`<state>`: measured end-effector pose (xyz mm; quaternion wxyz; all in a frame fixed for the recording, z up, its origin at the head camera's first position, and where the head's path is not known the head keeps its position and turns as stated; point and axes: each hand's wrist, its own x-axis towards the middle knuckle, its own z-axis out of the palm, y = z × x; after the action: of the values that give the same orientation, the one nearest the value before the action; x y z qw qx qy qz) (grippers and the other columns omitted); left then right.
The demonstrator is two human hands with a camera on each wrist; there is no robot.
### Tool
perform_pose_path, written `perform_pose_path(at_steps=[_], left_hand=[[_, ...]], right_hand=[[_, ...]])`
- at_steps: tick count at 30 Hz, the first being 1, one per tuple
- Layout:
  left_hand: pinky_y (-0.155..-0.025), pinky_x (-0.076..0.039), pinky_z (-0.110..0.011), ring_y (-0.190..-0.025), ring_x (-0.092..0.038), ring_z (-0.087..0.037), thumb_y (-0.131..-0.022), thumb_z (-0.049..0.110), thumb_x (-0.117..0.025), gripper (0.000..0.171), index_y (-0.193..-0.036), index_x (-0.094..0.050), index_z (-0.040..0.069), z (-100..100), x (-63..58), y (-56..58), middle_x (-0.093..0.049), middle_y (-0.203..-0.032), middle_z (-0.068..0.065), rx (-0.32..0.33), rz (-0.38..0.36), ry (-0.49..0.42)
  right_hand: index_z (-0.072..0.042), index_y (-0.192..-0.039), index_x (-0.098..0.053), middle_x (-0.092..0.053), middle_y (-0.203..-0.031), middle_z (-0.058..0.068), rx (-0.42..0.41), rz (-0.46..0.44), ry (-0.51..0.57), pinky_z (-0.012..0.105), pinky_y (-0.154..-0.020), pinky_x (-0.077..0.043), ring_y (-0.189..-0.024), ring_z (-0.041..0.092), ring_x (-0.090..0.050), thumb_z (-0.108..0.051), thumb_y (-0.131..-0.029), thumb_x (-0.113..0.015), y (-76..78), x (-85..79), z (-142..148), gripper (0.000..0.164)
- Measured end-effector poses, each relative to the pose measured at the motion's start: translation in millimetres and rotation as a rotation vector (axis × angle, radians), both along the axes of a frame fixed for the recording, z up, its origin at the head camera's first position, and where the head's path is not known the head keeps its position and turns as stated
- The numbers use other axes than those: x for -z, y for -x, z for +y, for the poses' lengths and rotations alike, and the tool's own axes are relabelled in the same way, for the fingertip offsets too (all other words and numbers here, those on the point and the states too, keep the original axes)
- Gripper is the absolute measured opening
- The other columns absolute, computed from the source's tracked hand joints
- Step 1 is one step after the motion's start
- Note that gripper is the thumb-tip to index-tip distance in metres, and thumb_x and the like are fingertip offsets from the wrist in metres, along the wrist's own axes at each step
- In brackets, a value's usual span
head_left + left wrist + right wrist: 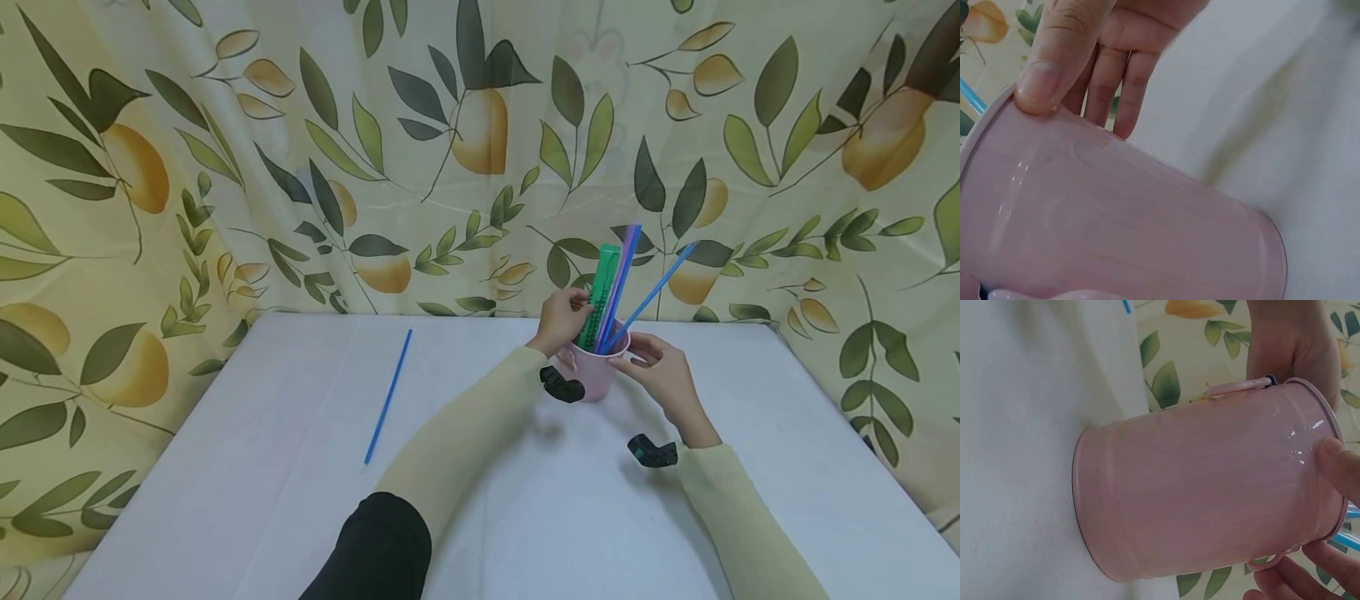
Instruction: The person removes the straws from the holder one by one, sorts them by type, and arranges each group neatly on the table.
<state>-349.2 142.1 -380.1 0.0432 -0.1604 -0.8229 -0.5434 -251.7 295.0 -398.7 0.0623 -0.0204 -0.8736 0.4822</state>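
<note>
Pink metal-looking cup stands upright near the far edge of the bench, right of that edge's middle, in the head view. The left hand has its fingers at the green strip inside; whether they pinch or only touch it cannot be told. The right hand holds the rim's right side. A purple stick and a leaning blue stick rise well above the rim, so a sideways knock could tip everything. A loose blue stick lies left of the middle, where the left sleeve might brush it.

In the left wrist view, the right thumb presses at the rim, fingers behind the wall; so high a hold might let the base skid.

In the right wrist view, fingers sit beside the lower handle; snagging it could jerk the cup.
</note>
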Motion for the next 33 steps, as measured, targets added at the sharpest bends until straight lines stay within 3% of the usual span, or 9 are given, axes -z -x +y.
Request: perform_pose_path(at_steps=[21, 33], left_hand=[[-0.077, -0.054, -0.019, -0.088, -0.065, -0.014, -0.091, 0.017, -0.063, 0.022, -0.109, -0.067, 0.007, -6.9, -6.2, -4.9, -0.07, -0.097, -0.007, -0.061, -0.016, -0.053], [-0.07, -0.049, -0.014, -0.093, -0.066, -0.021, -0.089, 0.014, -0.065, 0.022, -0.108, -0.067, 0.003, -18.4, -33.0, 1.3, -0.071, -0.099, -0.012, -0.053, 0.061, -0.184]], right_hand=[[-0.001, -0.14, -0.04, -0.045, -0.14, 0.024, -0.013, 0.007, 0.0, 0.045, -0.101, -0.041, -0.13, 0.039, -0.044, -0.04, -0.085, -0.067, 0.6, 1.4, -1.8, 0.073], [-0.002, -0.139, -0.04, -0.046, -0.14, 0.023, -0.01, 0.011, -0.012, 0.043, -0.1, -0.041, -0.129, 0.037, -0.045, -0.04, -0.085, -0.067, 0.7, -0.6, -0.6, 0.072]])
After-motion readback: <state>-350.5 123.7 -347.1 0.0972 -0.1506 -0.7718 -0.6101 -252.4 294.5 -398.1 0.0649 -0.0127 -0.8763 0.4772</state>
